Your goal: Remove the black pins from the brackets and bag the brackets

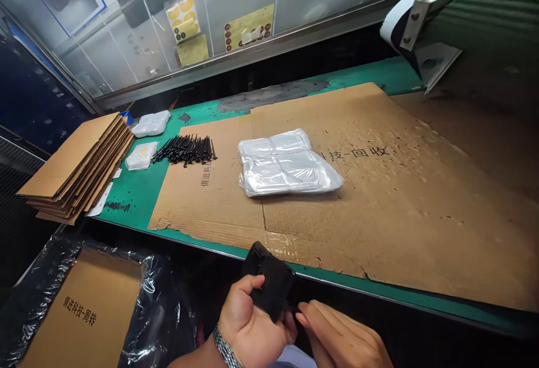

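My left hand [255, 320], with a metal watch band at the wrist, grips a flat black plastic part [274, 286] just in front of the table edge. The thumb presses on its face. Close beside its lower right corner, my right hand [343, 337] has its fingers pinched together; whatever may be between them is hidden. Beyond the hands, a stack of clear plastic bags [286, 163] lies on a flat cardboard sheet [379, 216]. Farther left rests a pile of thin black rods [187, 148].
A stack of cardboard sheets [76, 160] stands at the table's left end, near small clear bag packs [141, 156]. Below it, a carton [84, 306] is lined with dark plastic film. A metal bracket [438, 65] juts in at the upper right. The table [138, 188] is green.
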Demonstrator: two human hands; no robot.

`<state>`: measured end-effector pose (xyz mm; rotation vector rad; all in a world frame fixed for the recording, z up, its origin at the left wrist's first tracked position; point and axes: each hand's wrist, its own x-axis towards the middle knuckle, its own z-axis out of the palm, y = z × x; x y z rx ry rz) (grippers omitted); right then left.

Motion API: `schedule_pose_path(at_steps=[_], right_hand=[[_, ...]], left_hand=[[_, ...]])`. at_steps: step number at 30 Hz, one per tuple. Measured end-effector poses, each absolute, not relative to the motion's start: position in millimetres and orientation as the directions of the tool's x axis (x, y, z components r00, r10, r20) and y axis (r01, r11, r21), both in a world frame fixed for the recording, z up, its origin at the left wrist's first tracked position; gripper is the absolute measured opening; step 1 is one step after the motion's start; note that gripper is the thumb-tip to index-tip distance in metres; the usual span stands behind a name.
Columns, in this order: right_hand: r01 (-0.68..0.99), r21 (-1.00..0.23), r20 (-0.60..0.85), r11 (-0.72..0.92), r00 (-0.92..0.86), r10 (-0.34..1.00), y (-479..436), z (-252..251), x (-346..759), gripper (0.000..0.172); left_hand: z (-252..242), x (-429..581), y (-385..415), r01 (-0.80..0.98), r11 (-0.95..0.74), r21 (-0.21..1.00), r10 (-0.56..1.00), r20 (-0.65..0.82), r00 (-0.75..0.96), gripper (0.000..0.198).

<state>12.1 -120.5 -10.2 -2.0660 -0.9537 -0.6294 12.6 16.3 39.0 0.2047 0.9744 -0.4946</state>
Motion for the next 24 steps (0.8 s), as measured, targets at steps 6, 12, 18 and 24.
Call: schedule_pose_path(at_steps=[6,12,18,24], right_hand=[[0.725,-0.486,0.658,-0.488,0.671,0.342,-132,-10,31,0.02],[0.645,-0.69,0.537,-0.327,0.76,0.365,-141,3,34,0.017],[0.742,-0.612,0.597,-0.274,0.66,0.455,-139,2,21,0.021],[0.83,-0.487,0.665,-0.273,0.555,0.501,-135,-3,21,0.025]], left_hand=[[31,5,19,0.458,0.882,-0.108,-0.349,-0.803,0.483,0.02],[13,-1,27,0.627,0.779,0.03,-0.434,-0.695,0.573,0.024],[3,-3,23,0.596,0.776,0.207,-0.364,-0.625,0.69,0.023],[8,-4,20,0.583,0.778,0.233,-0.375,-0.572,0.73,0.024]])
